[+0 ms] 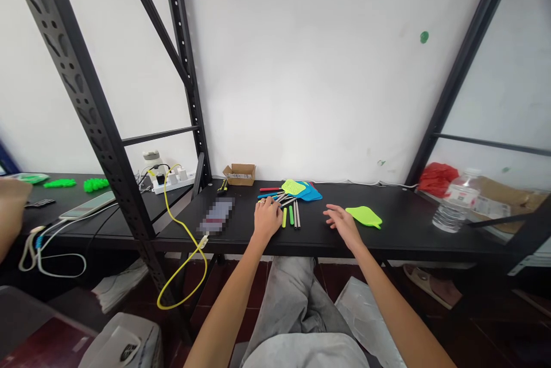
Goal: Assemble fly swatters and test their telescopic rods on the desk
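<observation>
**Left hand resting beside the loose sticks, right hand spreading open across from them**

On the black table [404, 219], a yellow-green grip tube [284, 217], a green grip tube [291, 216] and some slim grey rods [297, 216] are lying side by side between the two hands. Their long axes are running roughly from 12 to 6 o'clock. The left hand [267, 219] is sitting nearer, with the tubes and rods lying just beside it at 3 o'clock; from the right hand [338, 221] they are lying at 9 o'clock, across a gap.

The left hand is facing palm down with its fingers curling; whether it is gripping anything beneath them, I cannot tell. The right hand is holding nothing visible, its fingers loosely parting.

At 1 o'clock from the left hand, blue swatter heads [312, 192] and a yellow-green swatter head [293, 186] are overlapping in a pile, with a red handle [270, 189] pointing toward 9 o'clock. A leaf-shaped yellow-green swatter head [365, 216] is lying apart, near the right hand at 3 o'clock, its long axis slanting from 10 to 4 o'clock.
</observation>
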{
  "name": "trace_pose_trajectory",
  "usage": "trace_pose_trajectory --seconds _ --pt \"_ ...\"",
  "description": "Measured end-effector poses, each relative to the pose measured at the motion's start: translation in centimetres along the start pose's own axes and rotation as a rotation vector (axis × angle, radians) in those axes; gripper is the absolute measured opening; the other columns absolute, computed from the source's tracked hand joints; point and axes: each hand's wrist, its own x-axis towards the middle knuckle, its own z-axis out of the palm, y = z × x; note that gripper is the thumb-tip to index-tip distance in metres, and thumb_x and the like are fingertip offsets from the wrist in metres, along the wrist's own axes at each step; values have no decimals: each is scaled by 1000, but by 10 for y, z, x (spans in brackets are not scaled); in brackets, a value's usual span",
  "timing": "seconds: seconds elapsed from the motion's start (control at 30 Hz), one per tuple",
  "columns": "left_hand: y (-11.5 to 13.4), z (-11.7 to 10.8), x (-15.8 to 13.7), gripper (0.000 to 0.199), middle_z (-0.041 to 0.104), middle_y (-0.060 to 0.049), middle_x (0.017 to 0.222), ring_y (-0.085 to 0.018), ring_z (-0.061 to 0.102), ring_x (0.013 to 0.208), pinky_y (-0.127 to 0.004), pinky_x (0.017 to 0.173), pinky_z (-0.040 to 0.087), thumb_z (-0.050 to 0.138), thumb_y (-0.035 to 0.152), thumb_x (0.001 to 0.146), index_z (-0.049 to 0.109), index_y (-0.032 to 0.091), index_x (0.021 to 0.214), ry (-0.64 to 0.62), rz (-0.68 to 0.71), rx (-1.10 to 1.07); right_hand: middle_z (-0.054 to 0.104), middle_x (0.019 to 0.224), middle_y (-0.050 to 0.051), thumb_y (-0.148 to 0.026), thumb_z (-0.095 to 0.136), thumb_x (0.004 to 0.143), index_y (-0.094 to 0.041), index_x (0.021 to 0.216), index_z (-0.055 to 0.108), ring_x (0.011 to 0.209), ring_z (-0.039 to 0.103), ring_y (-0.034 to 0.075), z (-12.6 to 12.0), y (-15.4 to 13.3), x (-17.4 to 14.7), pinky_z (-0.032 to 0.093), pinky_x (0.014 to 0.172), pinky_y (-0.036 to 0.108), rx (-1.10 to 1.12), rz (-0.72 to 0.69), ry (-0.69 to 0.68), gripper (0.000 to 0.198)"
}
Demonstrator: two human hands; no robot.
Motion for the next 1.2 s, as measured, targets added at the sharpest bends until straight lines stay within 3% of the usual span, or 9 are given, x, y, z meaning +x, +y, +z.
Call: trace_pose_trajectory --seconds 0.17,0.3,0.43,0.53,0.73,1.03,1.2 --pt "6 -4 -2 31 66 -7 79 -24 63 80 -32 72 42 45 44 90 66 22 84 -231 -14 -39 73 86 4 -64 48 82 -25 86 72 79 66 22 18 -18 5 46 70 32 -531 84 -116 46" --pt "8 -7 -2 27 66 -6 79 -25 65 83 -30 71 42 51 47 86 64 23 86 -285 -10 -31 72 91 8 -74 48 75 -28 86 73 92 65 31 47 -36 7 45 75 38 -869 113 -134 54" --pt "7 -9 -1 27 67 -5 82 -26 64 88 -30 71 43 53 46 85 63 25 97 -308 19 -47 70 97 15 -75 50 72 -22 88 72 96 64 36 71 -44 11 46 77 42 -1029 94 -152 59" --pt "7 -9 0 29 68 -5 85 -26 64 91 -30 72 44 54 44 84 62 26 106 -310 35 -69 69 101 19 -71 53 73 -18 93 72 97 64 36 77 -44 14 46 76 41 -1069 98 -157 60" --pt "6 -8 -1 31 69 -5 86 -25 64 92 -30 74 44 55 43 84 61 27 110 -316 22 -92 70 98 17 -49 58 76 -19 92 71 94 66 33 74 -40 15 47 73 38 -1085 95 -174 37" --pt "4 -4 -1 33 69 -4 85 -25 65 89 -30 71 44 54 49 84 63 27 107 -282 44 -86 70 92 15 -45 54 77 -19 83 70 90 66 32 72 -36 13 45 70 36 -1069 68 -137 31" --pt "2 -1 -1 31 68 -5 86 -25 65 87 -30 70 44 53 48 84 62 27 106 -265 61 -87 70 82 10 -44 57 73 -22 65 68 86 66 31 65 -32 16 44 69 34 -955 107 -139 26"
